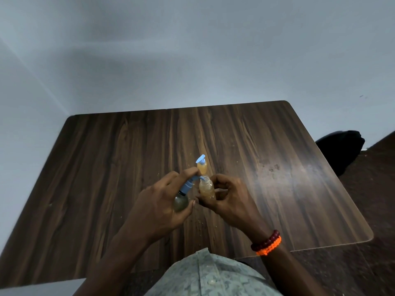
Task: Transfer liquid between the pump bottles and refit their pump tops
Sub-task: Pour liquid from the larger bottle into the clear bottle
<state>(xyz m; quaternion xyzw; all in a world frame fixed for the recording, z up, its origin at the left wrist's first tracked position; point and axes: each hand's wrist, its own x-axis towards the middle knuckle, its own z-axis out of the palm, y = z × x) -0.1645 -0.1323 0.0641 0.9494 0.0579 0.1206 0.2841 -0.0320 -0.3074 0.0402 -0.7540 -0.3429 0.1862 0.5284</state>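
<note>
Pump bottles are the whole job, and two of them sit in my hands above the wooden table (277, 167). My left hand (158, 201) wraps the greenish bottle (181, 202), thumb low on its body and forefinger curled over the top of its blue pump top (189, 184). The nozzle of that pump points right, its tip at the mouth of the open amber bottle (206, 188), which my right hand (229, 197) pinches between thumb and curled fingers. A third small bottle (202, 166), amber with its own blue pump fitted, stands on the table just behind the two I hold.

I judge the step in hand to be pumping liquid from the greenish bottle into the open one. To do it well I keep the nozzle tip over the open neck, since the mouth is narrow and a jet could miss. I want the amber bottle upright and steady, both bottles close together so neither drifts as the forefinger presses. Short, full strokes seem wiser than fast ones, which could rock the nozzle off the rim. I cannot tell whether liquid is flowing. The open bottle looks about half full, so I watch its level. Its own pump top is not in view.
</note>
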